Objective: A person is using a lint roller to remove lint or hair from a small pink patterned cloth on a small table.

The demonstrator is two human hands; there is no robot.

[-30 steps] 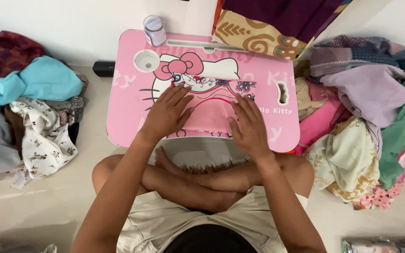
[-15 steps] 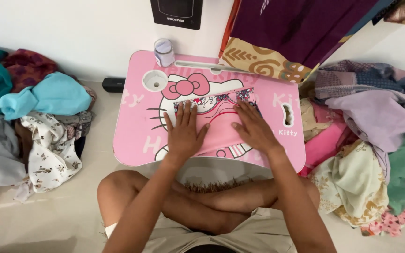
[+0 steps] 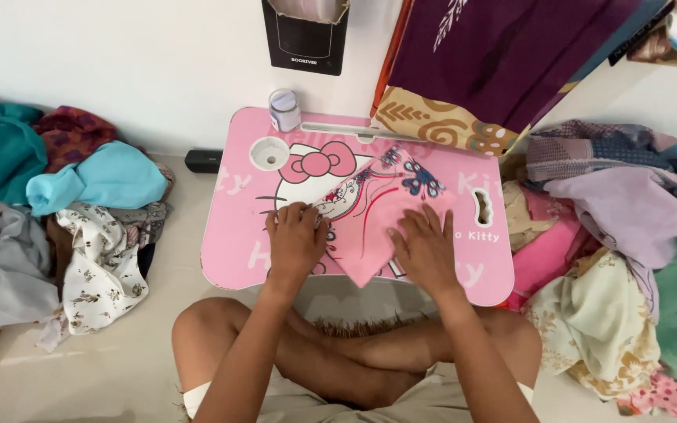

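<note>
Since a second ago the pink cloth (image 3: 381, 215) has turned slantwise on the pink surface (image 3: 237, 235). One left hand (image 3: 295, 241) and one right hand (image 3: 426, 249) lie flat, fingers spread, apart on it; one small jar (image 3: 284, 110) behind

Soft matt pink cloth (image 3: 378, 223) on a smooth, glossy pink plastic lap table (image 3: 237, 235).

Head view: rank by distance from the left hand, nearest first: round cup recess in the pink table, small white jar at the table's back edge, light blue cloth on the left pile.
From the left hand, flat on the pink patterned cloth:
1. Round cup recess in the pink table, just beyond the hand, at the table's back left.
2. Small white jar, farther back, at the table's rear edge.
3. Light blue cloth, off the table, on the left pile.
</note>
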